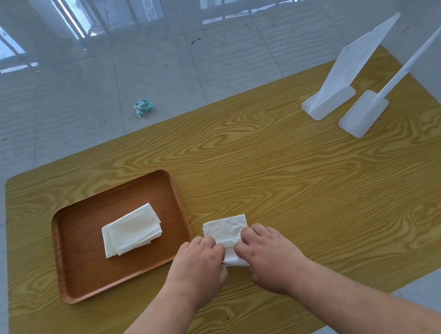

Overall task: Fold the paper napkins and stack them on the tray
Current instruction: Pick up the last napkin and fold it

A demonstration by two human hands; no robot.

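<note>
- One paper napkin [226,232] lies on the tabletop [304,181] just beside the wooden tray [86,279], at the tray's 3 o'clock; folding seems under way.
- Left hand [198,265] and right hand [270,255] rest on its near edge, fingers [250,235] curled down and close together, apparently pinching paper.
- Next, likely: crease it flat, then carry it toward 9 o'clock onto the folded napkin stack [131,229] on the tray.

Covering the near half of the napkin [226,232] with the left hand [201,264] and right hand [270,258] (fingertips tucked out of sight). Running off the bottom edge: both forearms, the tabletop [304,181] front.
</note>
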